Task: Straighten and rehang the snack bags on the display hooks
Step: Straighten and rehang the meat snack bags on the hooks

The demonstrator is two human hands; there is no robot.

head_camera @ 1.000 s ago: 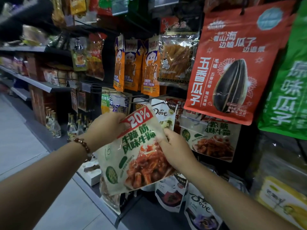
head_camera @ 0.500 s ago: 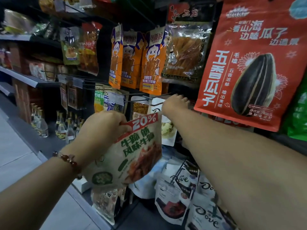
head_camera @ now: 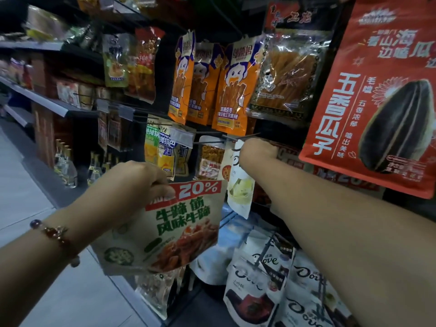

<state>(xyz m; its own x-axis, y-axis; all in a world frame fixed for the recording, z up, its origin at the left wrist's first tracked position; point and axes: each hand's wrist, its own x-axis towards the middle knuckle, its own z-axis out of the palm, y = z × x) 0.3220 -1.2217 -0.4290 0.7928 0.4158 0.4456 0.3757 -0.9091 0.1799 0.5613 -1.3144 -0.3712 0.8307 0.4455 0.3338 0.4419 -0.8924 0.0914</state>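
left hand (head_camera: 132, 185) pinches bag (head_camera: 169, 227) by its top | right hand (head_camera: 258, 149) at hook (head_camera: 212, 142), fingers hidden, grip unclear

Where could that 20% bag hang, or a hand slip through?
Bare hook rods show under the orange bags, left of the right hand. A dark gap lies left of the yellow packs. Dove bags crowd below; the left hand holds the 20% bag.

I see two bare forearms, with no sleeve on either. My left wrist carries a bead bracelet (head_camera: 57, 234): one purplish round bead, a run of dark red beads, and what looks like small gold-coloured links between them, though the blur makes that uncertain.
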